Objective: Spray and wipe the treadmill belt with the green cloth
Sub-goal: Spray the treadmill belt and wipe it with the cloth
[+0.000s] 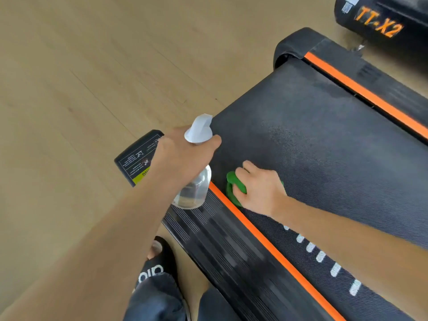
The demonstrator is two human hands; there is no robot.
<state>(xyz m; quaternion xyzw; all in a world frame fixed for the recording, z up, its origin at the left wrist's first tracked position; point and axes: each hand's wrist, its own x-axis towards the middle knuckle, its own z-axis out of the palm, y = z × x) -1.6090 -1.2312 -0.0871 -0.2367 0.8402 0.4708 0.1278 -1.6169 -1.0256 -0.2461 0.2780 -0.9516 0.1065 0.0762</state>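
- On the treadmill belt (324, 140), close to its near orange stripe (266, 242), my right hand (261, 186) presses down on the green cloth (232, 188).
- My right grip is curled over the cloth, with my fingers bunching it up. Most of the cloth is hidden under my hand.
- My left hand (183, 154) holds the spray bottle (194, 181) just off the belt, above the black side rail (222, 246). My left grip is wrapped tight around the bottle's neck, and the white nozzle (200, 128) points toward the belt.
- I think the job is partly done. The belt past my cloth shows a shiny, speckled patch that looks wet, so some spray seems to be on it.
- I think the wiping is going on at this edge. The long part of the belt with the white dashes (322, 256), nearer to me, may be left to do.
- The belt is black and bumpy, with an orange stripe down each side.
- The cloth is bright green and scrunched into a small lump.
- The bottle is clear, with a little liquid at the bottom.
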